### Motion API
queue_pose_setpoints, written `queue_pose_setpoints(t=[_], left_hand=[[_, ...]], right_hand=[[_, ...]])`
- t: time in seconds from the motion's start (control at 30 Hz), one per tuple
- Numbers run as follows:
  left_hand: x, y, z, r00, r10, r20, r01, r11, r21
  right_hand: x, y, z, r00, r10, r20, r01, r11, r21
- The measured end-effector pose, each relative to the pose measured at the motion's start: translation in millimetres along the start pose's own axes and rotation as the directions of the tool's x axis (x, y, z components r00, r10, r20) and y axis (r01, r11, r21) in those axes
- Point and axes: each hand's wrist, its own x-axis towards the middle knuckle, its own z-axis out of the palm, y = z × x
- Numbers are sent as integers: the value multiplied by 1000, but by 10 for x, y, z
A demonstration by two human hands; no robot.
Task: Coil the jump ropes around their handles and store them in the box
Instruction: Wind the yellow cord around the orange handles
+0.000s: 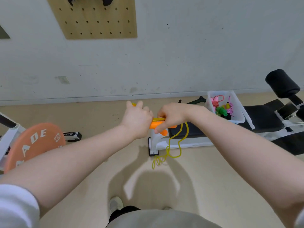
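Observation:
My left hand (pixel 137 118) and my right hand (pixel 171 116) meet in front of me, both closed on the orange handles (pixel 156 124) of one jump rope. Its yellow cord (pixel 176 145) is pinched against the handles under my right fingers and hangs down in loose loops toward the floor. To the right, a clear plastic box (pixel 236 120) sits on a black bench (pixel 261 119). Inside it lie coiled ropes in pink, green and purple (pixel 222 106).
An orange weight plate (pixel 35 143) leans at the left by a white frame. A small black box (pixel 72 135) lies on the floor near it. The bench's white foot (pixel 154 145) stands just below my hands. A pegboard (pixel 97 18) hangs on the wall.

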Motion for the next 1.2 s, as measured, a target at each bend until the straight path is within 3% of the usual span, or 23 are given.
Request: queue_pose_setpoints(t=[0.1,0.23,0.27,0.33,0.4,0.47,0.53,0.57,0.63,0.67,0.77,0.83,0.9,0.97,1.03,1.1,1.2], left_hand=[[55,-31,0,999,-36,-37,36,999,-2],[71,1,77,1000,-13,20,12,997,80],[60,19,109,999,-13,40,9,995,97],[87,-18,156,993,-81,90,75,995,65],[174,-141,181,964,-223,147,239,965,-105],[230,-236,125,940,-274,204,336,850,-406],[255,-268,41,945,-189,267,326,609,-723],[243,-280,-28,945,-127,303,326,468,-821],[193,-330,-122,941,23,338,318,279,-906],[154,-351,-149,934,125,334,295,257,-921],[23,-314,-184,839,440,321,166,355,-920],[-20,-245,-202,777,521,353,34,526,-850],[-38,-176,-235,769,497,403,-93,710,-698],[-86,-77,-275,784,461,415,-230,838,-496],[-140,117,-280,812,420,405,-352,907,-233],[-169,342,-230,835,345,429,-369,929,-28],[-67,389,-40,874,126,470,-172,984,56]], right_hand=[[-16,74,-69,997,60,46,-68,979,191],[6,147,-63,988,101,-119,-101,995,2],[10,156,-52,986,88,-143,-84,996,33],[-13,120,-1,983,82,-164,-30,954,299],[-38,-9,107,983,96,-157,40,720,693],[-67,-149,232,989,66,-129,94,392,915],[-100,-190,329,991,-22,-132,134,183,974],[-121,-170,366,989,-76,-129,140,159,977],[-147,-63,452,981,-172,-85,125,235,964],[-157,8,504,978,-202,-49,106,283,953],[-218,127,611,971,-240,-13,136,502,854],[-270,106,604,970,-244,11,155,651,743],[-243,103,578,970,-237,50,172,818,549],[-132,153,502,975,-203,86,191,973,133],[-28,163,359,996,-89,33,94,962,-256],[19,118,166,995,24,-100,-58,935,-350],[-5,-21,-61,986,39,-163,-74,973,-217]])
